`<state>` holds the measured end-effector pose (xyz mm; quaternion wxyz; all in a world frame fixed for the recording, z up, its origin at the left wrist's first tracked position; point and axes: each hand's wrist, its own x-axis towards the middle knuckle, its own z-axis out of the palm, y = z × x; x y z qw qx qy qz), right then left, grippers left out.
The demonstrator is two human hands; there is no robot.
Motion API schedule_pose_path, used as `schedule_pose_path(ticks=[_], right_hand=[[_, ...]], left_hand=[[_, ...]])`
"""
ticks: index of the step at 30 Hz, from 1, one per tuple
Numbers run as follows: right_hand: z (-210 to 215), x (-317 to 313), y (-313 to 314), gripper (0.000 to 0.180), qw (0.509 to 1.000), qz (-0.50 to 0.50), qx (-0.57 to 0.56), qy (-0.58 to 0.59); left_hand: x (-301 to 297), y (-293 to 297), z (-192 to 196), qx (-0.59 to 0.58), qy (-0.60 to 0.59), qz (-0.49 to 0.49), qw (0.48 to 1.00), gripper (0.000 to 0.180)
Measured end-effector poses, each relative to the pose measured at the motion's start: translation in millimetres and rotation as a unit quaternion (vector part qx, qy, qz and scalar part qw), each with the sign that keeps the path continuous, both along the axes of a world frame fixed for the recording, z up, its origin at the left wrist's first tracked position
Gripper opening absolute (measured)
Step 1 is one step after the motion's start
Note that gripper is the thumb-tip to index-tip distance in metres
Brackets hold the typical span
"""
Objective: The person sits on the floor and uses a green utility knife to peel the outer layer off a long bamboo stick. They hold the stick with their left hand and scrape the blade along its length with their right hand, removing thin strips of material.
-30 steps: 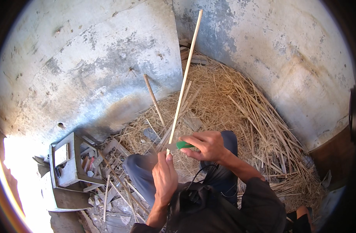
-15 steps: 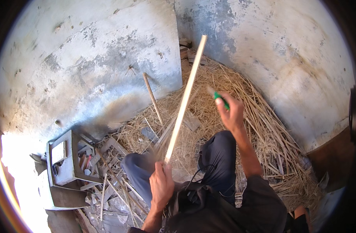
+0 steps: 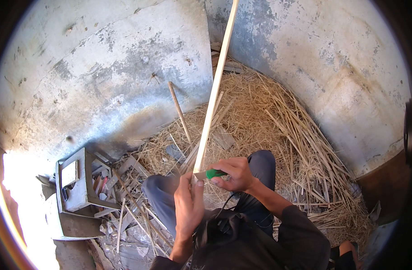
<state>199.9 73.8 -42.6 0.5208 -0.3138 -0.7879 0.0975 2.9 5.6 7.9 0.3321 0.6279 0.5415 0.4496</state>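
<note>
Far walls (image 3: pixel 125 72) are peeling; I'm seeing the left hand (image 3: pixel 189 204) gripping a pale strip (image 3: pixel 213 96), the right hand (image 3: pixel 237 173) clutching a green-handled knife (image 3: pixel 214 173), apparently touching it.

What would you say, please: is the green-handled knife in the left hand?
No, the right hand holds the green-handled knife.

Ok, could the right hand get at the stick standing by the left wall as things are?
Probably not readily: the right hand is gripping the green-handled knife, and the long pale strip slants between it and the stick in this view.
</note>
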Motion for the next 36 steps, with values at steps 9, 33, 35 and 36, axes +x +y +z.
schedule_pose_path(ticks=[9,33,35,36], right_hand=[[7,4,2,0.031,0.999,-0.015,0.032,-0.025],[30,79,52,0.035,0.929,-0.357,-0.096,-0.032],[29,102,66,0.037,0.934,-0.347,-0.087,-0.008],[25,102,62,0.038,0.940,-0.325,-0.100,-0.018]], left_hand=[[1,-4,8,0.001,0.011,-0.016,1.000,0.024],[-6,-25,-7,-0.028,0.113,0.000,0.993,0.015],[-11,-26,-15,-0.026,0.112,-0.004,0.993,0.014],[-13,-23,-15,-0.022,0.103,0.005,0.994,0.013]])
